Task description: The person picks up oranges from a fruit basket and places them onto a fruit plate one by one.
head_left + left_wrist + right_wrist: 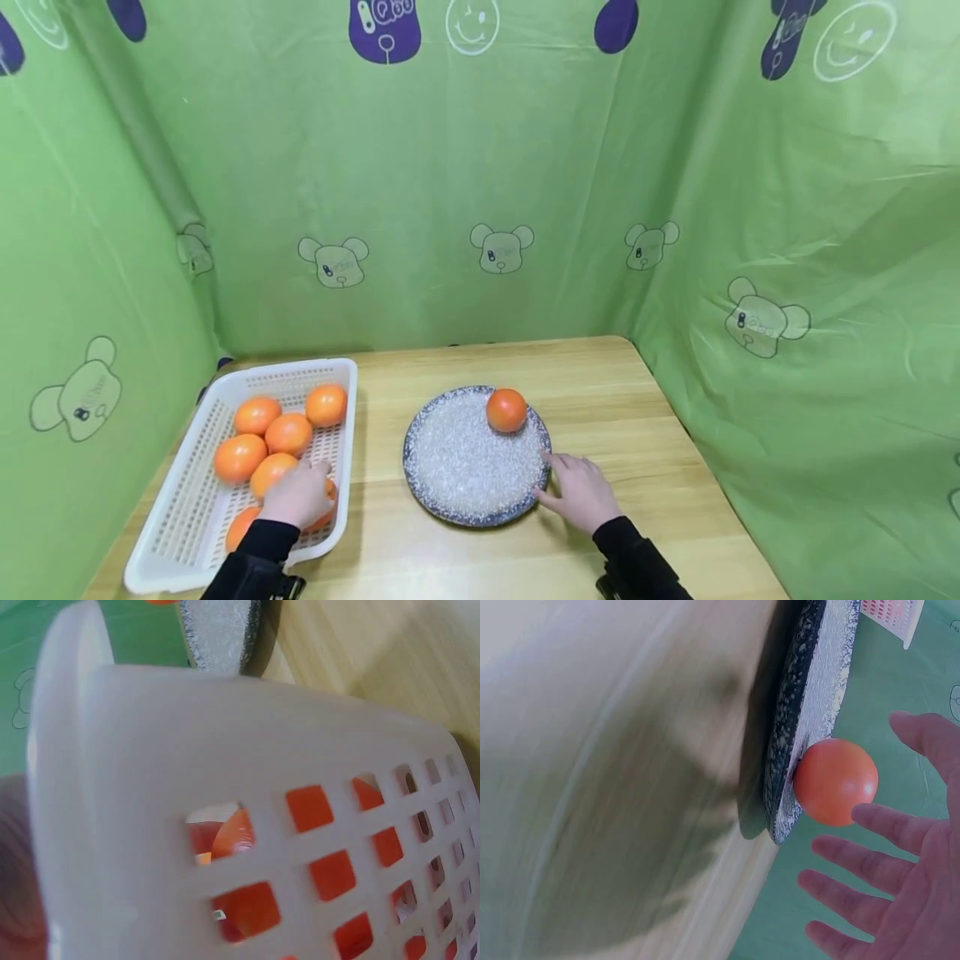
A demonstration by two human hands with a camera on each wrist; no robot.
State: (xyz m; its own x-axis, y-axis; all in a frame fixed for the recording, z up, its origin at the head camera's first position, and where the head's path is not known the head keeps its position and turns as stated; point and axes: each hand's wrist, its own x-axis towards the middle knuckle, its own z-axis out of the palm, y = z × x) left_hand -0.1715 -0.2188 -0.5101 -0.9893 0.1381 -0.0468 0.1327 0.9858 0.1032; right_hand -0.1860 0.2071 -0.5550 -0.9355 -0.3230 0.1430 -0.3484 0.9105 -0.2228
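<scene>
In the head view my left hand reaches down into a white plastic basket, over an orange near its right wall. Its fingertips are largely hidden, so I cannot tell whether they grip that fruit. The left wrist view mostly shows the basket's perforated wall, with red-orange fruit behind the holes. A speckled grey plate carries a single orange near its far right rim. My right hand is at the plate's right edge, fingers spread and holding nothing.
Several more oranges lie in the basket, mostly left and beyond my left hand. Basket and plate stand apart on a wooden table. Green printed cloth hangs behind the table and along both sides.
</scene>
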